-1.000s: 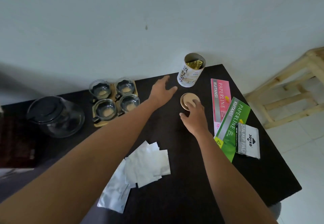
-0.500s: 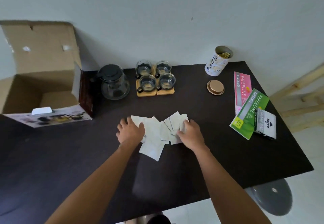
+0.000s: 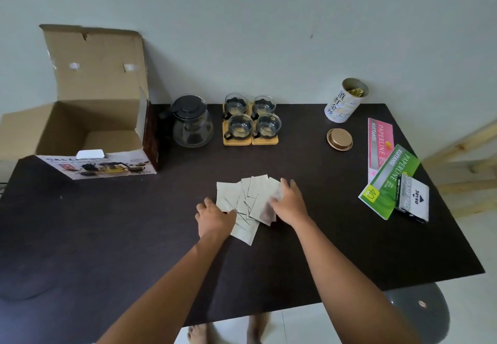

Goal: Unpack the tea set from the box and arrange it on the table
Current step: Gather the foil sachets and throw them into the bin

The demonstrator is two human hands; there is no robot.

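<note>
An open cardboard box (image 3: pixel 107 113) stands at the table's left end, with a small white piece (image 3: pixel 90 154) at its front wall. Beside it is a glass teapot (image 3: pixel 192 127) with a black lid. Right of the teapot, several glass cups (image 3: pixel 252 121) sit on wooden coasters (image 3: pixel 265 141). A fanned pile of silver sachets (image 3: pixel 254 193) lies mid-table. My left hand (image 3: pixel 215 218) curls on the pile's left edge. My right hand (image 3: pixel 290 203) lies over its right side, thumb pinching a sachet.
A white tea tin (image 3: pixel 344 102) stands open at the back right, its gold lid (image 3: pixel 339 139) beside it. Pink (image 3: pixel 380 141) and green (image 3: pixel 390 182) receipt books and a stamp pad box (image 3: pixel 412 199) lie along the right edge. A grey chair (image 3: pixel 419 314) stands below the table (image 3: pixel 336 236).
A second ago my hands were at the tin and its lid. They came back to the sachets, and since half a second ago they have closed in on the pile.
</note>
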